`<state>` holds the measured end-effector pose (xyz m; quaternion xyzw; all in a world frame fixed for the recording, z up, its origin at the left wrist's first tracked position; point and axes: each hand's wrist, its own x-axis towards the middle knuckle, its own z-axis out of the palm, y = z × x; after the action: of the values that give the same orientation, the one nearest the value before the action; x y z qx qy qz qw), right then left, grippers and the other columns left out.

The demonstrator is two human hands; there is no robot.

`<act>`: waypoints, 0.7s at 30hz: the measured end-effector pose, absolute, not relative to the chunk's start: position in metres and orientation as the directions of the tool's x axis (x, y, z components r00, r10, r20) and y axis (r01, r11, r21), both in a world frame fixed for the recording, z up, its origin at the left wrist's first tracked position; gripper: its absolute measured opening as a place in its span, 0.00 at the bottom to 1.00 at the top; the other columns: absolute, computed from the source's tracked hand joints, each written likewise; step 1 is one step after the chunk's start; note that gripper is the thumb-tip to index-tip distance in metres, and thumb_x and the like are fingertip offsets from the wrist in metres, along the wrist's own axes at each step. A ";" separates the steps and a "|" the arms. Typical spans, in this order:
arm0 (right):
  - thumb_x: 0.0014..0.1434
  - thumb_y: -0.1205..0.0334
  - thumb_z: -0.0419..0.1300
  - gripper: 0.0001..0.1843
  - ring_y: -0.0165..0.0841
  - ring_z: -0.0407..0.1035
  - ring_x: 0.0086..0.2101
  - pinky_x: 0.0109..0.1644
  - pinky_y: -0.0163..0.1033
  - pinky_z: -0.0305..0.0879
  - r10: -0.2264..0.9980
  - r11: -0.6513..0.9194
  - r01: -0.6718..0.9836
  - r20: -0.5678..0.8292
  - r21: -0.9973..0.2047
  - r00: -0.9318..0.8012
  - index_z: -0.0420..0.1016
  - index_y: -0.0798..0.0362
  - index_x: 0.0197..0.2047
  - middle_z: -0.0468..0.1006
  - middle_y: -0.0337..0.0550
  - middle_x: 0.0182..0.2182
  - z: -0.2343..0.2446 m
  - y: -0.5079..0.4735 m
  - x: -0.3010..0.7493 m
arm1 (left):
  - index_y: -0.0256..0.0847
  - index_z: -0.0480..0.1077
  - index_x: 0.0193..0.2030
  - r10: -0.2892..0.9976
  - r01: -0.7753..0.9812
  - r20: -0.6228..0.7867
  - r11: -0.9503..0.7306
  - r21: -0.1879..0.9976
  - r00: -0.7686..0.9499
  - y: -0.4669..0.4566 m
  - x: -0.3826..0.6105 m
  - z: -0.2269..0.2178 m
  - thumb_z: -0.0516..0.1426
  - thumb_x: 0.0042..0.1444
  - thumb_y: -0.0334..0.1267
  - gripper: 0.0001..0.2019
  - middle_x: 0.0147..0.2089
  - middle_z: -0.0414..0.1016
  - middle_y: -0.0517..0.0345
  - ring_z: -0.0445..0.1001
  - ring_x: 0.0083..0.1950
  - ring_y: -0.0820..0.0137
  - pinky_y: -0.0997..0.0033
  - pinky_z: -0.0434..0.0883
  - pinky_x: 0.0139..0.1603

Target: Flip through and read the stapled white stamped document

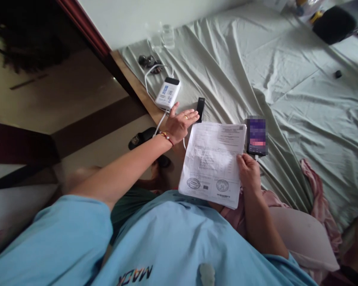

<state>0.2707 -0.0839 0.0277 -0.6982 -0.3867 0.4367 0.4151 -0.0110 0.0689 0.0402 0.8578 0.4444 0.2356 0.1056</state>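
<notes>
My right hand (249,171) grips the right edge of a printed sheet of paper (213,161) with stamps at its bottom, held over my lap. My left hand (180,123) reaches out flat over the bed's edge, fingers stretched and holding nothing. Its fingertips are close to a small black device (200,109) lying on the grey sheet. A white power bank (167,93) with a white cable lies just beyond the left hand. A phone (257,135) with a lit screen lies on the bed beside the paper's top right corner.
The grey bedsheet (286,87) is wrinkled and stretches far right. Two clear glasses (164,36) and dark small objects (149,61) sit near the wall. A black bag (334,24) lies far right. Dark sandals (143,138) are on the floor. Pink cloth (316,198) hangs at my right.
</notes>
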 end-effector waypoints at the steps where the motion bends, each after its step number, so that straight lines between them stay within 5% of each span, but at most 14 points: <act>1: 0.57 0.44 0.61 0.18 0.30 0.60 0.22 0.23 0.34 0.57 0.902 -0.356 0.155 -0.296 -0.921 0.315 0.75 0.51 0.33 0.71 0.36 0.21 0.028 -0.084 0.271 | 0.46 0.75 0.58 0.812 0.716 0.308 -0.583 0.384 0.496 0.069 -0.010 0.041 0.48 0.64 0.22 0.24 0.63 0.74 0.55 0.70 0.67 0.63 0.37 0.40 0.76; 8: 0.54 0.44 0.67 0.18 0.29 0.62 0.20 0.22 0.34 0.58 0.912 -0.395 -0.078 -0.401 -0.915 0.088 0.76 0.51 0.34 0.72 0.34 0.20 0.042 -0.088 0.268 | 0.38 0.78 0.55 0.853 0.713 0.318 -0.521 0.469 0.415 0.076 -0.006 0.049 0.50 0.57 0.22 0.24 0.60 0.76 0.51 0.70 0.67 0.62 0.53 0.64 0.71; 13: 0.57 0.44 0.67 0.18 0.29 0.65 0.23 0.26 0.33 0.61 0.947 -0.318 -0.136 -0.320 -0.938 -0.010 0.78 0.50 0.40 0.75 0.36 0.25 0.049 -0.095 0.263 | 0.38 0.76 0.54 0.945 0.609 0.312 -0.307 0.731 0.102 0.061 -0.017 0.056 0.53 0.64 0.35 0.16 0.56 0.78 0.51 0.76 0.57 0.64 0.63 0.73 0.61; 17: 0.58 0.42 0.66 0.19 0.28 0.63 0.24 0.26 0.33 0.60 0.966 -0.216 -0.105 -0.227 -0.971 0.120 0.78 0.49 0.39 0.74 0.36 0.26 0.045 -0.092 0.262 | 0.40 0.72 0.47 0.990 0.178 0.073 -0.051 0.983 -0.120 0.036 -0.024 0.063 0.49 0.70 0.52 0.18 0.43 0.79 0.51 0.78 0.40 0.69 0.72 0.75 0.36; 21: 0.58 0.39 0.64 0.21 0.30 0.63 0.25 0.28 0.35 0.61 0.956 -0.201 -0.025 -0.201 -0.979 0.214 0.76 0.49 0.38 0.74 0.37 0.26 0.037 -0.087 0.263 | 0.40 0.68 0.41 0.975 -0.051 -0.207 0.211 0.976 0.077 0.006 -0.020 0.056 0.46 0.67 0.63 0.27 0.31 0.73 0.52 0.71 0.27 0.71 0.74 0.63 0.21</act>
<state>0.2628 -0.0870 0.0374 -0.5985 -0.3887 0.4920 0.4987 -0.0200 0.0058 0.0564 0.4469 0.5169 0.4411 0.5819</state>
